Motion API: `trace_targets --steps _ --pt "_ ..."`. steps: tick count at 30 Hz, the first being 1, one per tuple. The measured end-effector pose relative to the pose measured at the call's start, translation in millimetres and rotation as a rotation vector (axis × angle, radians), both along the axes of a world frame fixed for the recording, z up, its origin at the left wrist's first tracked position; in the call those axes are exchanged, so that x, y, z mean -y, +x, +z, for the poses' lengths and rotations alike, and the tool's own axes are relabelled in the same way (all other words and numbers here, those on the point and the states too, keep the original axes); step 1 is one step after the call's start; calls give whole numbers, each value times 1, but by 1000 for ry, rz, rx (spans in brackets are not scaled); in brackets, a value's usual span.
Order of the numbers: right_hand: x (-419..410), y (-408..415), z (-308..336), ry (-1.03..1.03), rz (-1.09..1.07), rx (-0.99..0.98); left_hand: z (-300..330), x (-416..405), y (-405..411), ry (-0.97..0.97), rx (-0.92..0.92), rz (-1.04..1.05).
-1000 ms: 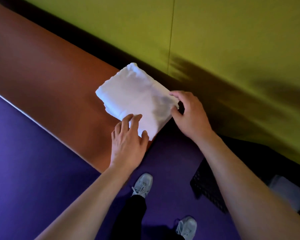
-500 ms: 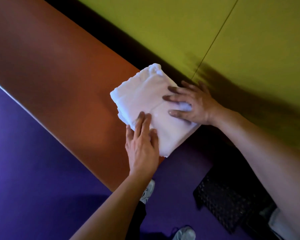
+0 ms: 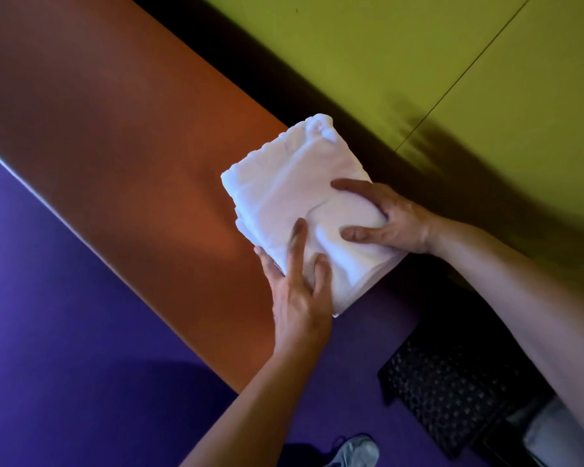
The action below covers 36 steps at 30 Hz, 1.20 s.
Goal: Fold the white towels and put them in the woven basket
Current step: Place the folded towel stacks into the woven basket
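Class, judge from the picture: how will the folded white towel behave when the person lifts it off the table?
The folded white towel likely sags: it dents under the right hand. Probably light. Layers may slip apart unless the left hand supports underneath.

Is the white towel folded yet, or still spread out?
Folded. The white towel is a compact rectangle with stacked layers along its edges, on the brown table, gripped by the left hand and right hand.

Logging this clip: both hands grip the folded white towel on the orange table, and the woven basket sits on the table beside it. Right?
Not quite. The head view shows the woven basket on the purple floor, not the orange table. The left hand and right hand do grip the folded white towel.
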State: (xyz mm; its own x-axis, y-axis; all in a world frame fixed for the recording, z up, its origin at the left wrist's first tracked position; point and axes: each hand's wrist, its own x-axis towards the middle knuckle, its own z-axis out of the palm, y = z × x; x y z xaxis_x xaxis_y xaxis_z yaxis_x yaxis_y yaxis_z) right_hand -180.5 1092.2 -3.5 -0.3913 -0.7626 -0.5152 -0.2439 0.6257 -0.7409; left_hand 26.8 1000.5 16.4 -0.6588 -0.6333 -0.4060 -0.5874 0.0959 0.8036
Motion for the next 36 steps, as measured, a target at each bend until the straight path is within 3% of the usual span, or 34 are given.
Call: trace_targets --steps 5,8,14,17,20,29,36 --pt "3 -4 1 28 -20 7 -11 12 -8 185 -151 96" --pt "1 12 3 17 -90 4 -12 26 -4 147 -153 51" --pt "-27 91 6 -218 -416 200 -15 86 22 110 -108 -331" --pt "-27 133 -3 -156 -513 123 -19 107 30 42 -49 -524" --pt "-20 135 -9 -123 -592 103 -23 113 23 48 -48 -589" --pt "-15 144 -12 -327 -779 160 -29 95 19 71 -154 -394" --pt "-35 165 9 -473 -892 159 -14 76 21 75 -214 -427"
